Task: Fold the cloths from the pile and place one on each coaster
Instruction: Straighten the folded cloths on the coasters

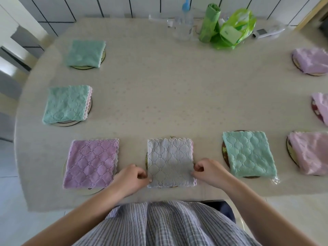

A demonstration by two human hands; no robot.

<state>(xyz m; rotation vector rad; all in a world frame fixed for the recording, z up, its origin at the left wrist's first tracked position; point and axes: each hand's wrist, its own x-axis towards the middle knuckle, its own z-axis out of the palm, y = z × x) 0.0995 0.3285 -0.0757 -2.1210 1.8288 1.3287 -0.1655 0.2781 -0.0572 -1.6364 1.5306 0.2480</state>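
Note:
A folded grey cloth lies flat at the near middle of the table, almost hiding a coaster whose rim peeks out at its left. My left hand pinches the cloth's left near edge. My right hand pinches its right near edge. Folded cloths rest on the other coasters: a purple one to the left, a green one to the right, two green ones further left, and several pink or lilac ones along the right edge.
At the far side stand a green roll of bags, a green plastic bag, a clear container and small white items. The table has a beige cloth cover. My striped shirt fills the bottom of the view.

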